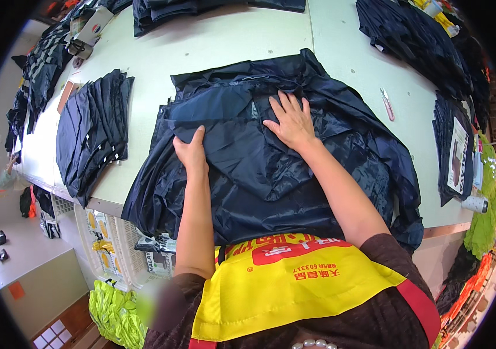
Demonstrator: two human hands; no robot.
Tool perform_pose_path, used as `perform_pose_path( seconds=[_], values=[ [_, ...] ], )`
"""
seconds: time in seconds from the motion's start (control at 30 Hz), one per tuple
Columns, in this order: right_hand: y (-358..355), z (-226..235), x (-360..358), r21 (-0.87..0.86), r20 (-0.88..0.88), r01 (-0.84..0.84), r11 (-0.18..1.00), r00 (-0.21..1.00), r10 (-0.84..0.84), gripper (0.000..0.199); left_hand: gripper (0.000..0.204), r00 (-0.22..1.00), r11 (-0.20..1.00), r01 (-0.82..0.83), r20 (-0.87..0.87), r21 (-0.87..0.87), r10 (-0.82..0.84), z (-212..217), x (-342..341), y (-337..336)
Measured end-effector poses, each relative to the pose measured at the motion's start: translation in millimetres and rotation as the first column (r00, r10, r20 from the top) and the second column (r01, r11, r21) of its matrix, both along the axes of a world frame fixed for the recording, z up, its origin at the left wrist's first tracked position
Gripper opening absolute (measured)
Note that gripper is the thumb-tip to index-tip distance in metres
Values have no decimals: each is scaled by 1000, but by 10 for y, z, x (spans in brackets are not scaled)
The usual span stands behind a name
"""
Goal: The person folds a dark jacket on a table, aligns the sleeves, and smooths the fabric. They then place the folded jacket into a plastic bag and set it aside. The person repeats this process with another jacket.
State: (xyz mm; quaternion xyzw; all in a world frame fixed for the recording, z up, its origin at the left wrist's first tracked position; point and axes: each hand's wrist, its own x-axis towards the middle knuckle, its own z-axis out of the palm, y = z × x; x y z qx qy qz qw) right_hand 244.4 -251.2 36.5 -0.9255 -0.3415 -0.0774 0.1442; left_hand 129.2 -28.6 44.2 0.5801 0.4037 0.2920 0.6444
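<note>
A shiny dark navy jacket (248, 174) of thin cloth lies spread and partly folded on the white table (242, 46), reaching to its near edge. One long sleeve hangs down at its right side. My left hand (192, 152) grips a folded layer near the jacket's left part, thumb on top and most fingers hidden by the cloth. On the upper middle of the jacket, my right hand (292, 123) presses flat, its fingers spread, beside a small pale print.
Folded dark garments (96, 131) are stacked at left, with more dark piles (413, 46) at far right. Small pink-handled thread snips (387, 104) lie right of the jacket. Packaged garments (454, 154) and a white roll (475, 203) sit at the right edge. White baskets (128, 244) stand below left.
</note>
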Motion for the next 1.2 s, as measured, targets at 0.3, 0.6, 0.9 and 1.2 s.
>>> perform_pose_path(
  seconds=[0.3,0.6,0.9,1.2],
  values=[
    [-27,-40,-125,81,-27,43,996,999,-41,56,47,965,250,250,-219,935,-147,413,-28,-423],
    [-155,379,-81,393,68,-84,915,996,63,44,54,566,190,821,-726,538,-391,171,150,-878],
    [-316,199,96,72,-305,-293,953,904,301,75,57,626,-24,697,-625,717,-466,-126,105,-420],
    [-1083,77,-619,188,-145,-540,820,811,567,22,65,252,-363,759,-757,541,-602,471,-638,-449]
  ],
)
